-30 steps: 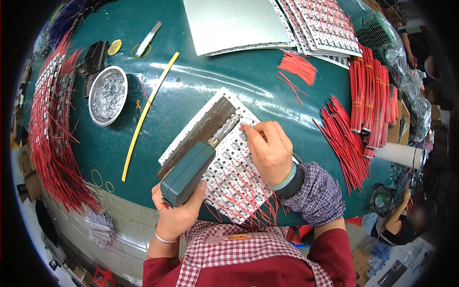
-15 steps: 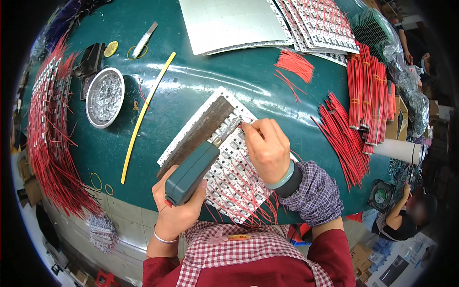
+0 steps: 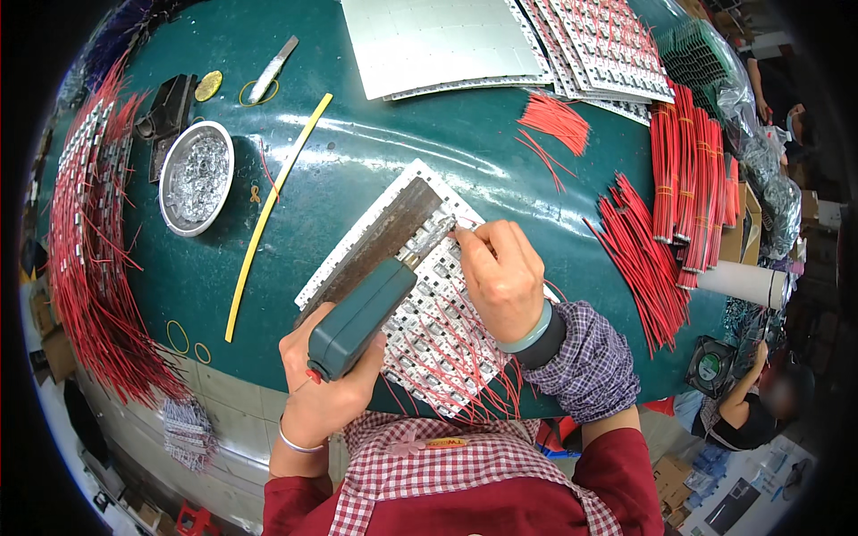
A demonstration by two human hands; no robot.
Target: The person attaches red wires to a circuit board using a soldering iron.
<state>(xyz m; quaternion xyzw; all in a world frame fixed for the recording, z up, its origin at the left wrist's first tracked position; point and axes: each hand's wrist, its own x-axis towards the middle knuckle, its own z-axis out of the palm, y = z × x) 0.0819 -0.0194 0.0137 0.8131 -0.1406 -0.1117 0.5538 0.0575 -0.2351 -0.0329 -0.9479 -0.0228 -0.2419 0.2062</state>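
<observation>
My left hand [image 3: 332,380] is wrapped round a dark green soldering gun [image 3: 365,317], whose metal tip points up and right onto a white circuit board panel [image 3: 358,239]. With thumb and forefinger pinched, my right hand [image 3: 505,279] holds the end of a thin red wire [image 3: 468,222] beside that tip. The exact contact between wire, tip and board is too small to make out. Along the panel's upper left side lies a dark flat bar [image 3: 382,234]. Many red wires stick out of the panel's lower rows, close to my right wrist.
Loose red wires [image 3: 639,268] and tied red bundles [image 3: 686,170] lie at the right. Panels [image 3: 447,49] are stacked at the back. To the left are a metal bowl [image 3: 164,192], a yellow strip [image 3: 273,214], a knife [image 3: 273,71] and wired boards [image 3: 94,232]. Another person [image 3: 760,411] sits far right.
The soldering gun and my left hand have shifted very slightly up and right. My right hand's pinch stays at nearly the same spot on the panel.
</observation>
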